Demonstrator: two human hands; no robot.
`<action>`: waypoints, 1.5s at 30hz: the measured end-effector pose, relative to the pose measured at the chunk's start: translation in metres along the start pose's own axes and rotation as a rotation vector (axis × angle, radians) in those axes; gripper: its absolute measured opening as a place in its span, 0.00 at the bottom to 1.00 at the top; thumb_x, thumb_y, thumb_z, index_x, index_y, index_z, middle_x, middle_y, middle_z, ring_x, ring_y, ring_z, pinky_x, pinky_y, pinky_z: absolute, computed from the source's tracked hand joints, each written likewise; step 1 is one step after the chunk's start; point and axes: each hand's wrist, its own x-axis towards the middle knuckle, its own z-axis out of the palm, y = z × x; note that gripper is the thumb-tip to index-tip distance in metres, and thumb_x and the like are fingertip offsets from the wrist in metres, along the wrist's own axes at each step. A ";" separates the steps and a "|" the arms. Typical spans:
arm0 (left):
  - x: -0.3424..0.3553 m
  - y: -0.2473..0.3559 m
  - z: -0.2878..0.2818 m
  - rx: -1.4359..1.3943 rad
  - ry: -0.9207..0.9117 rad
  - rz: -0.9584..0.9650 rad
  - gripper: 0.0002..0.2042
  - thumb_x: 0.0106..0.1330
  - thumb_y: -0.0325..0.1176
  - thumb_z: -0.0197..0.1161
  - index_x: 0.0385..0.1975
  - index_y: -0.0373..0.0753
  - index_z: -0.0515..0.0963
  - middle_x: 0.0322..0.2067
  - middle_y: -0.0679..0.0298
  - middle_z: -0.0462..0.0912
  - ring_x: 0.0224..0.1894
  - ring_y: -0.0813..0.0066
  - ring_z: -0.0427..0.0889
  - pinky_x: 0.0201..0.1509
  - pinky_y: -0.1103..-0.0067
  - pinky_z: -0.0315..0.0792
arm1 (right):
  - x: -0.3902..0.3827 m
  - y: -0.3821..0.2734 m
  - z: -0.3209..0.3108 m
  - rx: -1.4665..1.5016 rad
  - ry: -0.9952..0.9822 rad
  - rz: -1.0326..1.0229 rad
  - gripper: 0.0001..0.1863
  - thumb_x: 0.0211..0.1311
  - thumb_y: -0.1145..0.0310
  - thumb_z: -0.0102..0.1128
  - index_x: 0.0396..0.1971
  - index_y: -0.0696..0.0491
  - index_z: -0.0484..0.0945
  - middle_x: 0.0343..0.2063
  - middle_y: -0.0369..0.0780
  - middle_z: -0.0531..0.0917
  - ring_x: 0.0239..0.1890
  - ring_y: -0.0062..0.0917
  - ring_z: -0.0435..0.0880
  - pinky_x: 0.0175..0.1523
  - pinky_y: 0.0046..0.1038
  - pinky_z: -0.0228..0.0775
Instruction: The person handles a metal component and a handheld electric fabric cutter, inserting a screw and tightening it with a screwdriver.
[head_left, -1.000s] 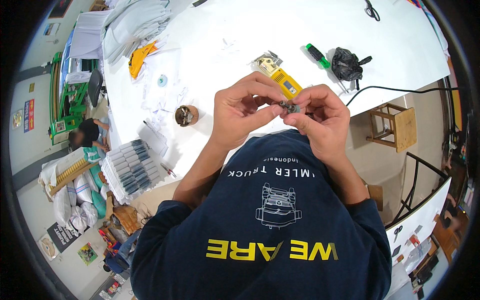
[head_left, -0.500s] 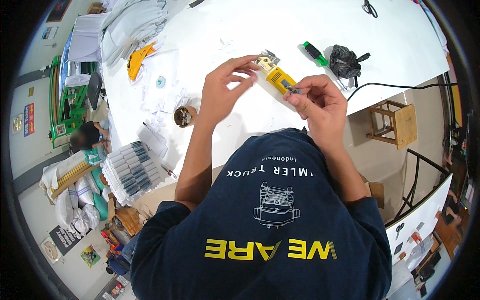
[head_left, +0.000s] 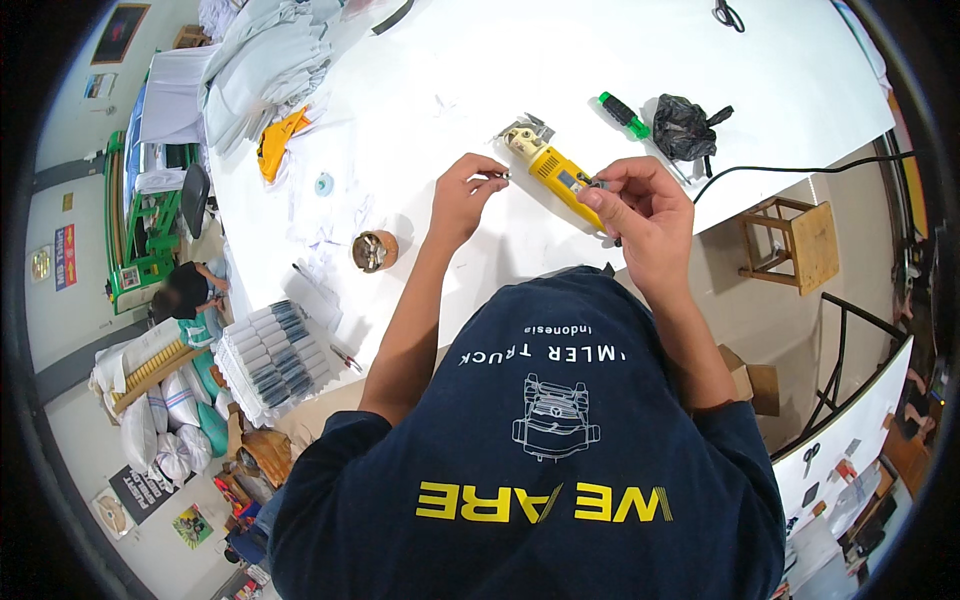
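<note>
Two bare hands over the white table [head_left: 820,90], each pinching something small. Left hand [head_left: 461,208]: thumb and forefinger pressed on a tiny shiny piece [head_left: 507,176], too small to identify from here, just left of the yellow power tool [head_left: 562,177]. Right hand [head_left: 652,212]: thumb and fingers pinch a small dark part [head_left: 598,184] in front of the tool's body; can't tell whether part and tool touch. Tool lies slantwise on the table, metal head pointing up-left, rear end partly behind the right thumb. Right of it: green-and-black screwdriver [head_left: 623,115], then a crumpled black plastic bag [head_left: 688,127] just beside. Black cable [head_left: 800,170] runs off the table's right side, wooden stool [head_left: 815,245] on the floor below. Left side: round brown container [head_left: 388,254] with bits inside, contents unclear; yellow cloth [head_left: 281,143] farther up; stack of white bundles [head_left: 265,355] near the table's lower left edge.
</note>
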 end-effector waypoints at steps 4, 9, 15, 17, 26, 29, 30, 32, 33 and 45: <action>-0.016 0.066 0.000 -0.241 0.024 0.129 0.10 0.66 0.15 0.70 0.45 0.32 0.85 0.47 0.61 0.84 0.49 0.74 0.86 0.53 0.76 0.85 | -0.003 -0.004 0.006 -0.030 -0.032 0.010 0.14 0.61 0.77 0.80 0.43 0.57 0.84 0.30 0.31 0.82 0.31 0.12 0.77 0.35 0.18 0.68; -0.031 0.115 -0.002 -0.322 -0.009 0.284 0.14 0.64 0.11 0.70 0.48 0.31 0.85 0.50 0.59 0.83 0.50 0.71 0.86 0.55 0.75 0.85 | -0.005 -0.006 0.012 -0.041 -0.101 -0.028 0.14 0.62 0.77 0.80 0.44 0.57 0.84 0.32 0.32 0.84 0.34 0.12 0.79 0.40 0.19 0.72; -0.043 0.143 -0.005 -0.354 -0.032 0.367 0.15 0.65 0.09 0.68 0.50 0.28 0.85 0.51 0.55 0.82 0.53 0.68 0.86 0.58 0.74 0.87 | -0.011 -0.014 0.014 -0.045 -0.147 -0.108 0.15 0.62 0.78 0.80 0.45 0.58 0.83 0.36 0.36 0.87 0.38 0.14 0.84 0.42 0.19 0.74; -0.044 0.143 -0.006 -0.346 -0.046 0.390 0.15 0.65 0.09 0.68 0.49 0.28 0.86 0.52 0.54 0.82 0.54 0.67 0.86 0.58 0.75 0.87 | -0.013 -0.014 0.014 -0.060 -0.153 -0.132 0.16 0.62 0.78 0.80 0.46 0.58 0.83 0.38 0.38 0.88 0.39 0.15 0.85 0.42 0.19 0.74; -0.044 0.152 -0.009 -0.066 -0.097 0.537 0.16 0.62 0.08 0.68 0.48 0.29 0.87 0.50 0.49 0.86 0.52 0.64 0.87 0.53 0.74 0.86 | -0.016 -0.013 0.015 -0.130 -0.143 -0.234 0.15 0.61 0.75 0.82 0.45 0.57 0.86 0.32 0.36 0.89 0.30 0.10 0.81 0.34 0.16 0.70; -0.046 0.155 -0.010 0.025 -0.072 0.524 0.14 0.61 0.11 0.71 0.45 0.31 0.89 0.47 0.51 0.87 0.50 0.65 0.88 0.51 0.75 0.85 | -0.015 -0.010 0.012 -0.224 -0.132 -0.283 0.15 0.60 0.73 0.83 0.44 0.57 0.87 0.30 0.36 0.89 0.27 0.10 0.79 0.30 0.16 0.67; -0.046 0.157 -0.010 0.056 -0.065 0.537 0.14 0.61 0.11 0.71 0.45 0.32 0.89 0.46 0.52 0.88 0.49 0.66 0.88 0.50 0.76 0.85 | -0.015 -0.011 0.012 -0.260 -0.121 -0.311 0.15 0.59 0.73 0.83 0.43 0.57 0.87 0.30 0.36 0.89 0.26 0.10 0.79 0.30 0.16 0.66; -0.046 0.161 -0.010 0.116 -0.052 0.564 0.13 0.61 0.13 0.73 0.44 0.33 0.90 0.45 0.54 0.89 0.47 0.68 0.89 0.48 0.77 0.84 | -0.015 -0.013 0.013 -0.331 -0.100 -0.366 0.14 0.58 0.72 0.84 0.41 0.57 0.88 0.30 0.37 0.89 0.25 0.11 0.79 0.28 0.17 0.64; -0.046 0.162 -0.010 0.128 -0.044 0.559 0.13 0.61 0.13 0.73 0.43 0.33 0.90 0.44 0.55 0.89 0.46 0.69 0.89 0.47 0.77 0.84 | -0.015 -0.014 0.013 -0.355 -0.096 -0.401 0.13 0.58 0.72 0.84 0.40 0.57 0.89 0.30 0.37 0.90 0.25 0.11 0.79 0.28 0.17 0.64; -0.047 0.154 -0.003 -0.167 -0.063 0.422 0.11 0.61 0.16 0.75 0.42 0.33 0.91 0.43 0.58 0.89 0.44 0.72 0.89 0.48 0.78 0.83 | -0.016 -0.014 0.016 -0.322 -0.114 -0.513 0.12 0.57 0.77 0.82 0.39 0.60 0.87 0.35 0.43 0.90 0.28 0.16 0.85 0.32 0.19 0.74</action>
